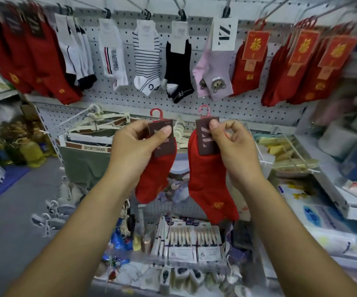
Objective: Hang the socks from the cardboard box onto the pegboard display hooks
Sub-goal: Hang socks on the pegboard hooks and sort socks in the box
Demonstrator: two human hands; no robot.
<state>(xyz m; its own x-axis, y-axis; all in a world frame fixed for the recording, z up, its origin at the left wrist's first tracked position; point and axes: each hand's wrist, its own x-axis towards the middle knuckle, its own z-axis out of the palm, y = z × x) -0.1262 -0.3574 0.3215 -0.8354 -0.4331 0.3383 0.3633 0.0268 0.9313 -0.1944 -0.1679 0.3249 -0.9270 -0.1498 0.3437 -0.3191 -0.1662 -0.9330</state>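
With left hand (134,146) and right hand (233,146) each pinching a red knit sock's (209,185) card, keep pink plastic hangers (204,110) upright for steel prongs (176,4) along white pegboard's (130,99) top edge.

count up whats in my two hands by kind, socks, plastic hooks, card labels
red sock packs: 2
plastic hooks: 2
dark card labels: 2
total: 6
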